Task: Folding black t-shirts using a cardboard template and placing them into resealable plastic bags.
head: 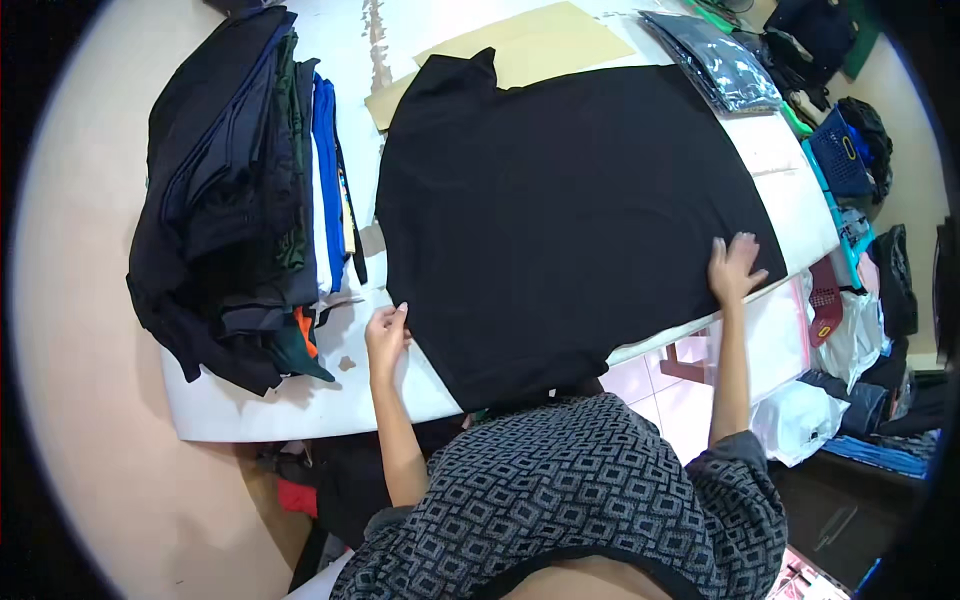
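A black T-shirt lies spread across the white table, one sleeve pointing to the far left and its near side hanging slightly over the front edge. My left hand is at the shirt's left edge, thumb and fingers pinched together on the fabric. Near the right end of the shirt, my right hand rests with spread fingers on the black cloth. Under the far sleeve are tan paper sheets.
On the left stands a tall stack of folded dark clothes. A plastic-wrapped garment lies at the far right. Beyond the right edge are a blue basket, a white plastic bag and piled clothes.
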Action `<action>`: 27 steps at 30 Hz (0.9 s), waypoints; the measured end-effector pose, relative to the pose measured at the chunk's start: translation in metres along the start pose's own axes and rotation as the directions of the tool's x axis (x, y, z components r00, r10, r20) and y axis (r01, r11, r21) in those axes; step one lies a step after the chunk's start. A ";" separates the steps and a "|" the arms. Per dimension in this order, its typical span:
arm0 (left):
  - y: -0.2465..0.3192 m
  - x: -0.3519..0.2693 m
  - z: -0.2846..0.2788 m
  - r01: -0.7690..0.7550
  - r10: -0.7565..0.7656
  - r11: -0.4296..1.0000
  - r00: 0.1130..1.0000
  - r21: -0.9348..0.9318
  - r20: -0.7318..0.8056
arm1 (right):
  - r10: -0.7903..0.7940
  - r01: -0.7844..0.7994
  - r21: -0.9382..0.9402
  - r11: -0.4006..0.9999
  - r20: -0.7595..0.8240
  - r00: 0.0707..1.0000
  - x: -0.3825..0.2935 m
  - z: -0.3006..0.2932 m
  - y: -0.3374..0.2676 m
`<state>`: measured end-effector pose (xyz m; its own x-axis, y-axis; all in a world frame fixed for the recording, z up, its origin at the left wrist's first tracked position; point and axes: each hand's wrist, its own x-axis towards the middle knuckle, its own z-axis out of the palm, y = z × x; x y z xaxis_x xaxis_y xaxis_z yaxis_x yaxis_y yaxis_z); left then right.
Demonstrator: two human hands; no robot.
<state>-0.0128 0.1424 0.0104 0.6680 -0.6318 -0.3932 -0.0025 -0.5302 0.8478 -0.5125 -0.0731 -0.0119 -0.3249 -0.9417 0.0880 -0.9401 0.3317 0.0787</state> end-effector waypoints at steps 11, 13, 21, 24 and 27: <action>0.075 0.037 0.119 -0.674 0.648 0.454 0.699 0.583 0.303 | -0.954 0.873 0.488 0.023 -0.251 0.166 -0.246 -0.055 -0.201; 0.072 0.066 0.136 -0.701 0.679 0.312 0.637 0.641 0.365 | -0.947 0.875 0.482 0.047 -0.256 0.192 -0.231 -0.060 -0.202; 0.075 0.161 0.082 -0.335 0.531 0.454 0.846 0.826 0.051 | -0.413 0.428 0.182 0.885 -0.115 0.904 -0.043 -0.024 -0.065; 0.079 0.159 0.086 -0.321 0.516 0.413 0.854 0.852 0.072 | 0.064 -0.059 0.177 0.982 -0.019 0.998 0.002 -0.011 -0.013; 0.082 0.157 0.091 -0.324 0.532 0.422 0.845 0.847 0.058 | 0.285 -0.275 0.132 0.952 -0.066 0.956 0.017 0.005 -0.028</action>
<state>0.0238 -0.0516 -0.0144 0.5199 -0.8486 0.0981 -0.8475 -0.4980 0.1836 -0.4923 -0.0986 -0.0175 -0.5718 -0.8021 0.1724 -0.8197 0.5670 -0.0808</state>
